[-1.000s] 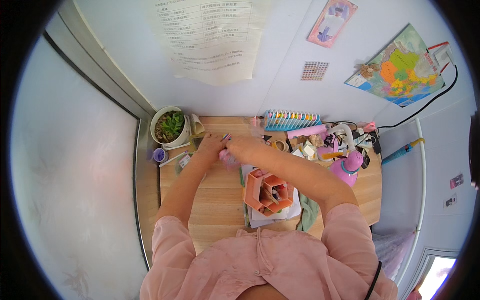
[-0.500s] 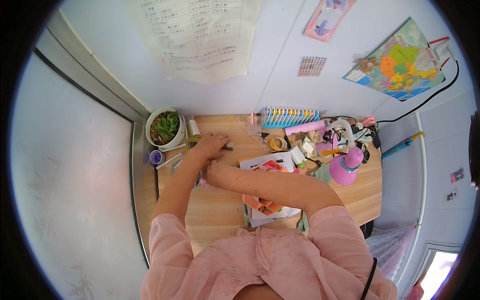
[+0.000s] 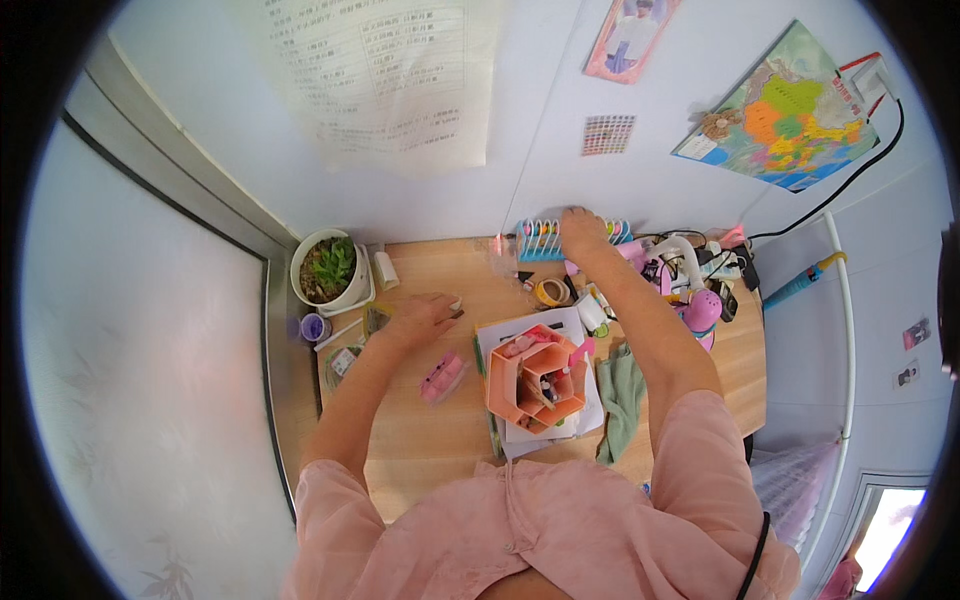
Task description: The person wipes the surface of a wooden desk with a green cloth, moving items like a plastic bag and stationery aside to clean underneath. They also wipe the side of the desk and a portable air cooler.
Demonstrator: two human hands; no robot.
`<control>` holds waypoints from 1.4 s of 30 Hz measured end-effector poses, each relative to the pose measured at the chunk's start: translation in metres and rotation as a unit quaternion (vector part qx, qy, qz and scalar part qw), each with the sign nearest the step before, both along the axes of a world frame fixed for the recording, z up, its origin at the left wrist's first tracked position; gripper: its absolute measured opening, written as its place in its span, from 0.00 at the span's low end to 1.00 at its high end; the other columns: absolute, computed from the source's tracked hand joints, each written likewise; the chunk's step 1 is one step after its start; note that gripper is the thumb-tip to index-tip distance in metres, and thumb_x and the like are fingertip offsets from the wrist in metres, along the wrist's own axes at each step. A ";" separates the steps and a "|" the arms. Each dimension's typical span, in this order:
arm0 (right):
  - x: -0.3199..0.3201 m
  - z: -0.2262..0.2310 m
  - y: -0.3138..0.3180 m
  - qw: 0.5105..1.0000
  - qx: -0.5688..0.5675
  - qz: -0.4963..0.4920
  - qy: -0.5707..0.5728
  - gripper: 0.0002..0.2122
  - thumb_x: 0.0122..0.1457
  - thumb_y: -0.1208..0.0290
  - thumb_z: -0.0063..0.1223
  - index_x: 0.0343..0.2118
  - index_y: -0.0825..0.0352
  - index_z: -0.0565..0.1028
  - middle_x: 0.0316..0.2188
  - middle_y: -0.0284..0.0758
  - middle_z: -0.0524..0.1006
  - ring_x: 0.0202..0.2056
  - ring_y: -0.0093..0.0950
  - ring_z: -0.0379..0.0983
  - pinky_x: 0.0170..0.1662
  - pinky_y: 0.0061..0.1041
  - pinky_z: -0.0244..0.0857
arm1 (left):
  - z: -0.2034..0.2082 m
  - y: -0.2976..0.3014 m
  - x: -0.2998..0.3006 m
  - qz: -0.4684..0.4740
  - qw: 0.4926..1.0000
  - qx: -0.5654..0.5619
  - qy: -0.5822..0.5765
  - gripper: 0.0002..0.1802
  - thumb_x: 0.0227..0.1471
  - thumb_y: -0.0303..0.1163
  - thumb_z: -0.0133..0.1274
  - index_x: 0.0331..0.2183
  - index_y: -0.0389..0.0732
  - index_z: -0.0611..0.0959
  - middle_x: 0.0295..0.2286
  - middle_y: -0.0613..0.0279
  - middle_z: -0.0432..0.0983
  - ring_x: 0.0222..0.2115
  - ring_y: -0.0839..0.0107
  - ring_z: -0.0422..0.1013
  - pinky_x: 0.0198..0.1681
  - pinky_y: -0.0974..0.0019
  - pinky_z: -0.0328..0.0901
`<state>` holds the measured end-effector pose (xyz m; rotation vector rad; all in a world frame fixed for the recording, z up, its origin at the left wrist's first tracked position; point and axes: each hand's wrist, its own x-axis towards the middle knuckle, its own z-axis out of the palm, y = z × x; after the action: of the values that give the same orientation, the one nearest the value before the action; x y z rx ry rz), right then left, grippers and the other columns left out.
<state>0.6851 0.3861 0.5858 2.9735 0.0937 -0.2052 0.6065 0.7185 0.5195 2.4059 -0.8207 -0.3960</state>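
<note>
My right hand [image 3: 583,232] is at the back of the desk, fingers curled over the middle of a blue rack [image 3: 538,253]. White wire loops and colourful round pieces fill this rack; my fingertips are hidden among them. At left, my left hand [image 3: 424,318] lies palm down above the desk, fingers stretched out. Beside its fingertips is a small dark and white piece [image 3: 457,308], too small to name. Nearer me, a pink segmented item [image 3: 443,377] in clear wrapping lies on the wood. A clear container [image 3: 343,364] with a white label sits left of my left forearm.
An orange hexagonal organizer [image 3: 502,408] stands on papers mid-desk, with a green cloth [image 3: 622,400] beside it. Tape rolls [image 3: 552,292], a pink lamp [image 3: 703,310] and cables crowd the right. A potted plant [image 3: 328,268] and purple jar [image 3: 315,327] stand far left.
My right hand has moved from beside my left hand to the blue rack at the back right. This uncovers the pink item and the organizer. My left hand stays near the small piece.
</note>
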 end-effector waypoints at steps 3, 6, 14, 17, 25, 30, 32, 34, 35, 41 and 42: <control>-0.006 -0.038 -0.030 0.994 0.074 0.005 -0.081 0.15 0.47 0.75 0.57 0.41 0.67 0.75 0.46 0.42 0.71 0.50 0.40 0.68 0.53 0.36 0.64 | 0.030 -0.041 0.012 0.021 0.998 0.013 0.054 0.27 0.52 0.39 0.55 0.53 0.42 0.72 0.50 0.52 0.71 0.49 0.50 0.67 0.54 0.57 0.62; -0.017 -0.033 -0.019 0.994 -0.016 0.079 -0.072 0.15 0.45 0.73 0.60 0.39 0.66 0.76 0.42 0.39 0.72 0.50 0.38 0.68 0.49 0.38 0.66 | 0.024 -0.073 0.020 0.027 0.994 -0.086 -0.056 0.34 0.49 0.38 0.59 0.56 0.40 0.67 0.54 0.49 0.65 0.54 0.50 0.63 0.56 0.58 0.61; -0.018 -0.049 -0.029 0.991 0.077 0.114 0.006 0.14 0.47 0.74 0.58 0.39 0.66 0.76 0.42 0.37 0.73 0.51 0.35 0.67 0.55 0.45 0.58 | 0.010 -0.148 0.020 0.092 0.987 -0.098 -0.089 0.48 0.40 0.33 0.66 0.60 0.37 0.59 0.58 0.46 0.57 0.57 0.50 0.59 0.58 0.58 0.59; -0.035 -0.035 -0.022 0.987 0.079 0.130 -0.054 0.13 0.48 0.74 0.57 0.38 0.65 0.76 0.41 0.36 0.75 0.48 0.35 0.69 0.55 0.46 0.58 | 0.006 -0.152 0.019 0.106 0.991 -0.074 -0.020 0.48 0.39 0.32 0.67 0.59 0.37 0.61 0.57 0.46 0.59 0.56 0.49 0.61 0.57 0.58 0.61; -0.033 -0.041 -0.020 0.974 -0.050 0.222 0.009 0.14 0.48 0.70 0.56 0.41 0.59 0.74 0.41 0.34 0.74 0.48 0.31 0.68 0.48 0.37 0.60 | 0.006 -0.168 0.005 0.171 0.982 -0.043 -0.074 0.33 0.38 0.31 0.66 0.49 0.42 0.74 0.46 0.52 0.67 0.47 0.52 0.67 0.49 0.54 0.65; -0.045 -0.043 0.013 0.954 0.020 0.292 -0.061 0.09 0.51 0.69 0.50 0.35 0.59 0.77 0.35 0.32 0.75 0.44 0.31 0.70 0.45 0.34 0.60 | 0.004 -0.134 0.005 0.198 0.969 0.052 -0.138 0.28 0.39 0.35 0.65 0.45 0.44 0.78 0.48 0.54 0.67 0.51 0.51 0.64 0.49 0.54 0.65; -0.049 -0.030 0.034 0.941 0.067 0.321 -0.082 0.09 0.51 0.71 0.50 0.36 0.61 0.76 0.36 0.33 0.75 0.43 0.32 0.71 0.45 0.35 0.60 | -0.011 -0.112 0.005 0.194 0.956 -0.003 -0.220 0.27 0.40 0.35 0.64 0.46 0.44 0.78 0.48 0.53 0.69 0.49 0.53 0.66 0.47 0.55 0.66; -0.050 -0.016 0.054 0.942 0.086 0.322 -0.043 0.11 0.53 0.74 0.49 0.40 0.62 0.75 0.40 0.36 0.76 0.45 0.34 0.72 0.47 0.40 0.60 | -0.011 -0.100 0.002 0.195 0.962 -0.036 -0.186 0.26 0.41 0.35 0.63 0.46 0.45 0.78 0.45 0.52 0.72 0.45 0.54 0.70 0.44 0.56 0.67; -0.052 -0.020 0.057 0.920 0.100 0.367 -0.100 0.09 0.53 0.74 0.49 0.37 0.63 0.76 0.40 0.36 0.76 0.45 0.33 0.71 0.47 0.41 0.60 | -0.004 -0.095 -0.002 0.198 0.973 -0.039 -0.112 0.26 0.41 0.35 0.63 0.45 0.44 0.78 0.43 0.51 0.74 0.42 0.54 0.72 0.41 0.56 0.68; -0.056 0.011 0.085 0.858 0.311 0.397 -0.097 0.09 0.54 0.72 0.53 0.38 0.62 0.77 0.39 0.32 0.77 0.45 0.35 0.71 0.50 0.43 0.61 | 0.060 -0.057 -0.058 0.302 0.951 -0.066 0.017 0.25 0.43 0.36 0.62 0.46 0.43 0.79 0.36 0.49 0.79 0.32 0.55 0.76 0.36 0.58 0.71; -0.054 0.017 0.086 0.825 0.399 0.378 -0.133 0.08 0.55 0.72 0.54 0.38 0.62 0.78 0.39 0.32 0.77 0.44 0.35 0.73 0.48 0.41 0.63 | 0.062 -0.047 -0.067 0.323 0.942 -0.075 0.041 0.25 0.44 0.37 0.62 0.46 0.43 0.79 0.37 0.48 0.79 0.34 0.56 0.77 0.37 0.58 0.71</control>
<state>0.6314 0.4722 0.6029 3.3397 1.6466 0.4672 0.5392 0.6712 0.5817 2.3310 0.0056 -0.1586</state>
